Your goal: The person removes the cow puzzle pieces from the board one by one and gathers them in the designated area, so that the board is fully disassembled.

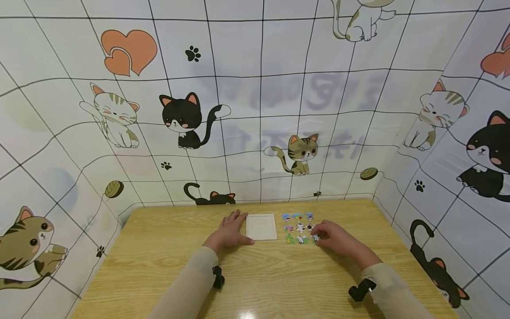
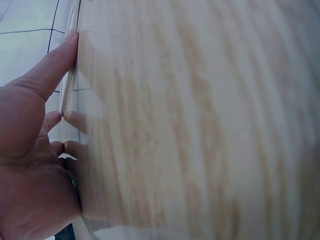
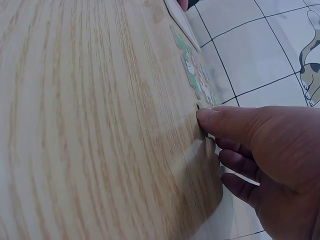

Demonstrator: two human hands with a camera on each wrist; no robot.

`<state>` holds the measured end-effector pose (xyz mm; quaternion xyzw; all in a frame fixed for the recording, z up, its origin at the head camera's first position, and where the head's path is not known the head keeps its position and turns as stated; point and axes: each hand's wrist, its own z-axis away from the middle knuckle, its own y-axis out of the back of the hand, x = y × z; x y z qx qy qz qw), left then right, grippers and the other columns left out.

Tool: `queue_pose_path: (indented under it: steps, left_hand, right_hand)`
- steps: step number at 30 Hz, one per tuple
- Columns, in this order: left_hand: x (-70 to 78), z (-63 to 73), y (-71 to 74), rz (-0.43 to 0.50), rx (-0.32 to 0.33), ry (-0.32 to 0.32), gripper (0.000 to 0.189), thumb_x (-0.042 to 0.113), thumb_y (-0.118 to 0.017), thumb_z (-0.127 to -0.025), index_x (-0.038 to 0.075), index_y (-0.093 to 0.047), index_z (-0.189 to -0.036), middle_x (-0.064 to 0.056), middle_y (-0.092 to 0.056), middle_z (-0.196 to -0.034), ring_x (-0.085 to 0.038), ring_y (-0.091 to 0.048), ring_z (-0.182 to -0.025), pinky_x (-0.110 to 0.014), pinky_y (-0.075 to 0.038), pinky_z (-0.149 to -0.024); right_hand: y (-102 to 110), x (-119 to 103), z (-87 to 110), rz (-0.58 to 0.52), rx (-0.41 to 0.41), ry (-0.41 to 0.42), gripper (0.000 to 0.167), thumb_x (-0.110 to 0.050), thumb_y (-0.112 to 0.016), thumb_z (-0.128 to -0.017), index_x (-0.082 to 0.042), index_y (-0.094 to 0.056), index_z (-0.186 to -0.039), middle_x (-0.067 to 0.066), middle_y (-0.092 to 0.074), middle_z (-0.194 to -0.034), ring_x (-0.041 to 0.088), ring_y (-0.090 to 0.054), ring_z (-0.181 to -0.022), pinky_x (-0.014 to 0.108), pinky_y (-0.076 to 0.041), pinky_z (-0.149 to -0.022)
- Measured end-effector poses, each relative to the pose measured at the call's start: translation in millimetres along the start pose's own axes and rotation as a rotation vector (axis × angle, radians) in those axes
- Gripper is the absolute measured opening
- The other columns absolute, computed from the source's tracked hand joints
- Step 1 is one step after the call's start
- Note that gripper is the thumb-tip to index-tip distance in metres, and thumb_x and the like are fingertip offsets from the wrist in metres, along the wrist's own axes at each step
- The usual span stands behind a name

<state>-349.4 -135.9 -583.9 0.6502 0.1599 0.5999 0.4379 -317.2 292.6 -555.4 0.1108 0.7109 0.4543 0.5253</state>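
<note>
A square, cream-coloured puzzle tray (image 1: 261, 227) lies flat near the back of the table. My left hand (image 1: 229, 230) rests along its left side, fingers spread, thumb by the near corner; the left wrist view shows the thumb (image 2: 52, 65) stretched along the tray's edge. Right of the tray, colourful jigsaw pieces (image 1: 300, 227) are laid out in spaced rows. At the near right corner of this layout, my right hand (image 1: 336, 238) pinches a puzzle piece (image 1: 316, 238) between thumb and fingers. Its thumb (image 3: 227, 121) is low at the tabletop in the right wrist view, covering most of the piece.
The wooden table (image 1: 255, 274) runs up to a cat-print cloth wall (image 1: 239, 168) behind and at both sides. Each sleeve carries a black wrist camera, one on the left (image 1: 218, 278) and one on the right (image 1: 361, 290).
</note>
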Motion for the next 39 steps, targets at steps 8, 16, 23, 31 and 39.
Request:
queue_pose_path:
  steps: [8,16,23,31,39]
  left_hand:
    - [7.0,2.7,2.6,-0.006,-0.018,0.023,0.112,0.05,-0.094,-0.088,0.014,-0.034,-0.175,-0.02,-0.015,-0.183,-0.044,-0.007,-0.169,-0.064,-0.002,-0.135]
    - [3.1,1.1,-1.4,-0.007,-0.007,-0.011,0.115,0.056,-0.093,-0.087,0.015,-0.032,-0.176,-0.021,-0.014,-0.183,-0.046,-0.007,-0.169,-0.067,-0.003,-0.133]
    - [9.5,1.3,1.8,0.016,-0.026,0.007,0.113,0.048,-0.094,-0.087,0.012,-0.033,-0.175,-0.022,-0.014,-0.183,-0.045,-0.008,-0.169,-0.066,-0.003,-0.134]
    - [-1.4,-3.8,-7.3,0.007,-0.001,-0.022,0.118,0.055,-0.095,-0.083,0.015,-0.033,-0.175,-0.022,-0.015,-0.183,-0.047,-0.009,-0.168,-0.07,-0.003,-0.132]
    - [4.5,3.9,-3.3,0.011,-0.001,-0.017,0.12,0.054,-0.09,-0.088,0.007,-0.024,-0.176,-0.022,-0.015,-0.183,-0.043,-0.01,-0.169,-0.064,-0.003,-0.135]
  right_hand:
    - [0.7,1.4,1.3,-0.024,0.0,-0.009,0.021,-0.008,-0.081,-0.101,-0.007,-0.076,-0.122,0.006,-0.063,-0.111,0.023,-0.06,-0.1,0.034,-0.054,-0.083]
    - [0.9,4.5,3.0,-0.051,0.026,-0.028,0.026,-0.008,-0.083,-0.1,-0.004,-0.074,-0.124,0.008,-0.064,-0.112,0.025,-0.061,-0.101,0.034,-0.055,-0.084]
    - [-0.1,4.0,4.2,-0.072,0.067,-0.078,0.029,-0.01,-0.084,-0.099,-0.002,-0.073,-0.124,0.008,-0.066,-0.116,0.026,-0.063,-0.107,0.041,-0.056,-0.09]
    - [-1.0,1.3,3.1,-0.049,0.13,-0.103,0.021,-0.01,-0.083,-0.101,-0.006,-0.074,-0.119,0.007,-0.066,-0.114,0.027,-0.063,-0.107,0.042,-0.056,-0.087]
    - [-2.3,1.9,1.9,-0.004,0.178,-0.093,0.017,-0.01,-0.078,-0.104,-0.004,-0.074,-0.12,0.003,-0.066,-0.113,0.023,-0.062,-0.105,0.042,-0.056,-0.087]
